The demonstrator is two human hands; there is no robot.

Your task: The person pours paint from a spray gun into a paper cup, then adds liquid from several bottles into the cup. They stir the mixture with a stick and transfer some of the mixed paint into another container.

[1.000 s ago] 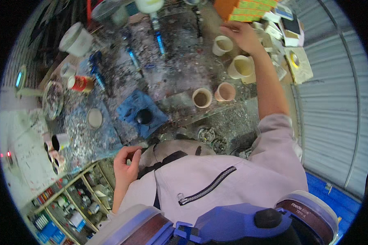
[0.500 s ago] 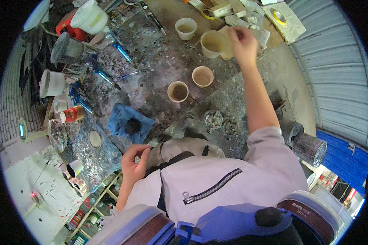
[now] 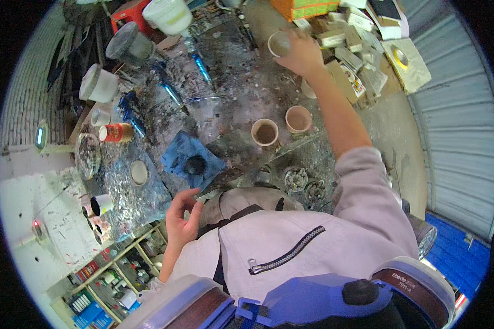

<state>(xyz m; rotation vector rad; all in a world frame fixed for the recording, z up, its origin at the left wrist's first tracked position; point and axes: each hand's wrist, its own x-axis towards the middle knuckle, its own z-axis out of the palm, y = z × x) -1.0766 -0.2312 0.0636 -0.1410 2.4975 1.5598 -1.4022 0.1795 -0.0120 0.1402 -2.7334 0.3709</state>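
My right hand (image 3: 301, 54) reaches across the worktable and grips a white cup (image 3: 278, 45) at the far right, its fingers partly blurred. Behind that wrist another cup (image 3: 307, 89) is mostly hidden. Nearer stand two more cups, one with dark brown contents (image 3: 264, 132), one paler (image 3: 298, 119). My left hand (image 3: 185, 216) hovers low by my body at the front edge, fingers loosely bent and apart, holding nothing, below a crumpled blue cloth (image 3: 178, 151) with a dark round object on it.
Spray guns with blue parts (image 3: 199, 68) and pots (image 3: 96, 82) line the back left. A red cup (image 3: 113, 132) lies on its side. An orange box (image 3: 304, 8) and cluttered blocks (image 3: 351, 41) fill the back right, beside a yellow tape roll (image 3: 400, 55) and corrugated wall (image 3: 458, 131).
My right hand has moved from the nearer cup to the farther one and taken hold of it. My left hand stays low, its fingers slightly more spread. The camera's view has shifted.
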